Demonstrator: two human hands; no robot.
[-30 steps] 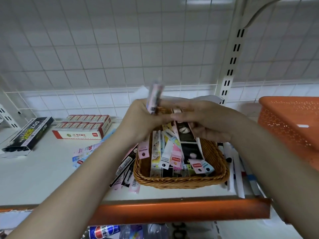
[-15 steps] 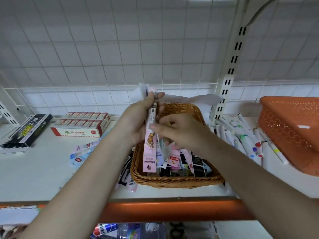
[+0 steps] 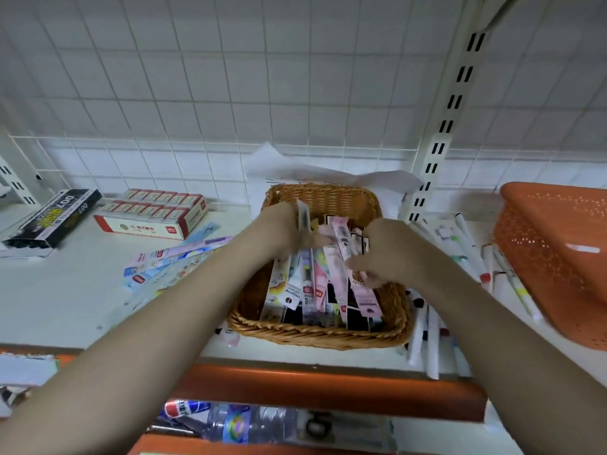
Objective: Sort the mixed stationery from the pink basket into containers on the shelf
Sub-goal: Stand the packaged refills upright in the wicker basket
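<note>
A brown wicker basket stands on the white shelf, filled with several long pen packets in pink, white and black. Both my hands are inside it. My left hand is at the basket's back left and grips a narrow packet that stands up beside its fingers. My right hand is on the right side, fingers curled on a long pink packet lying slantwise over the others. The fingers are blurred.
An orange perforated basket stands at the right, with white markers lying between it and the wicker basket. Loose packets, a red-and-white box and a black box lie at the left. A slotted white upright rises behind.
Both hands have dropped down into the wicker basket. The pink packet held upright in my left hand half a second ago now lies among the packets under my right hand.
</note>
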